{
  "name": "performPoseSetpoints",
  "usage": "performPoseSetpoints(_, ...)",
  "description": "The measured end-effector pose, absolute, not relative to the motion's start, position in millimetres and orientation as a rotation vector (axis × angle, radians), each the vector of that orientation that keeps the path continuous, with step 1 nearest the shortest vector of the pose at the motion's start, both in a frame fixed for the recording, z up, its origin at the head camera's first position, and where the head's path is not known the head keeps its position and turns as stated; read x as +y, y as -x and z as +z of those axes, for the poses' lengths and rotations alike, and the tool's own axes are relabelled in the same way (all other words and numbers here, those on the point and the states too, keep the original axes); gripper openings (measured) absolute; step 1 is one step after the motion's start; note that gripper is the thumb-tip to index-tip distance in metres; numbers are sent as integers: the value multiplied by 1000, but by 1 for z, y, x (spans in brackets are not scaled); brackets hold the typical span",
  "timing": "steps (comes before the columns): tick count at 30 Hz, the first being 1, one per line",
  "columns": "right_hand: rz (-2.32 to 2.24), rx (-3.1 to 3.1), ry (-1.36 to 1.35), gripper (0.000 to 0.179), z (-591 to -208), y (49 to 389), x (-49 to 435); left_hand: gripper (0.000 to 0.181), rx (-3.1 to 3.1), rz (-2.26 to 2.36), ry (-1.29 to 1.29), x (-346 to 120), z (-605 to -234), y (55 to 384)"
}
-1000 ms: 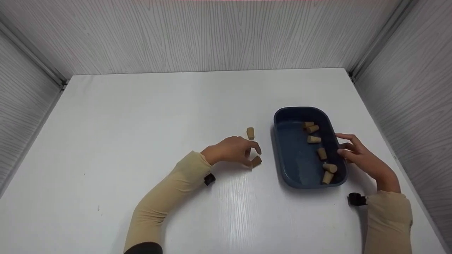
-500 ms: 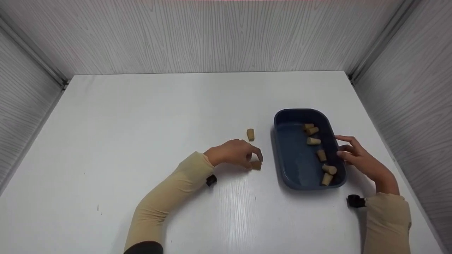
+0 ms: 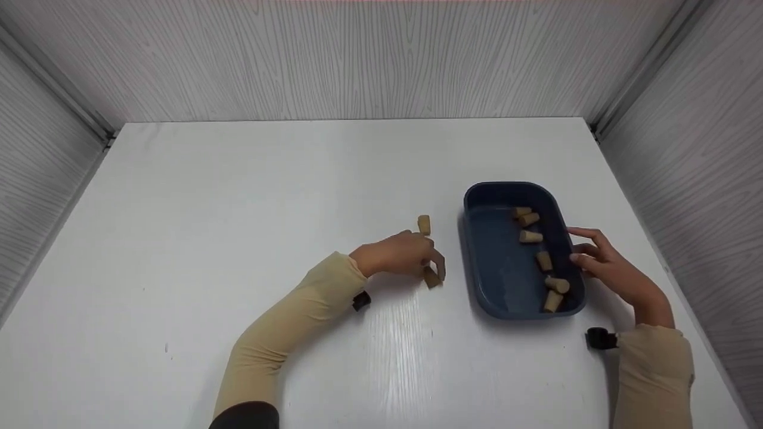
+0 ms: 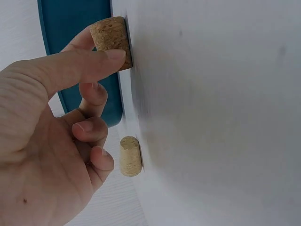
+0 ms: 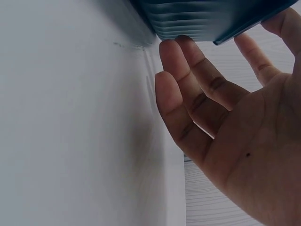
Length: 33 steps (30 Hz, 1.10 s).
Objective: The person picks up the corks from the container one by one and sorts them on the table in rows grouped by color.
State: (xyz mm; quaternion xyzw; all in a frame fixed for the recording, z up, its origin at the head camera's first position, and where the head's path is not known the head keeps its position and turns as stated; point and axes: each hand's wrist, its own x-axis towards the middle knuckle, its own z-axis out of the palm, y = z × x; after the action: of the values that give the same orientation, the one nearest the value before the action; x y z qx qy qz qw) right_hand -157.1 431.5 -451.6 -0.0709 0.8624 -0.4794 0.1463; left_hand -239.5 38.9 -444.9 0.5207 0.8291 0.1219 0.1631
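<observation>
My left hand pinches a tapered cork stopper between thumb and index finger, close over the white table. The other fingers curl loosely toward the palm. A second cork lies on the table just beyond that hand; the left wrist view shows this lighter cork below the fingertips. On the right stands a dark blue rectangular bin with several corks along its right side. My right hand rests its relaxed fingertips against the bin's right wall and rim, thumb at the edge.
The white table is bounded by a grey wood-grain panel at the back and side panels left and right. Black wrist mounts stick out at both sleeves.
The left hand has shifted slightly right, and the cork at its fingertips has turned from slanting to lying level to standing more lengthwise. The right hand and the bin stay in place.
</observation>
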Motion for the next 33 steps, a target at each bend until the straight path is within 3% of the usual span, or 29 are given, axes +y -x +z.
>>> performPoseSetpoints(5,-1369,2472,177,52,-449,157,431,25,2459,321,-1392,37,-442,237)
performPoseSetpoints(16,-1380,2486,204,51,-451,158,433,50,2706,101,-1146,34,-449,231)
performPoseSetpoints(33,-1394,2461,190,50,-452,158,431,29,2570,223,-1113,38,-445,229)
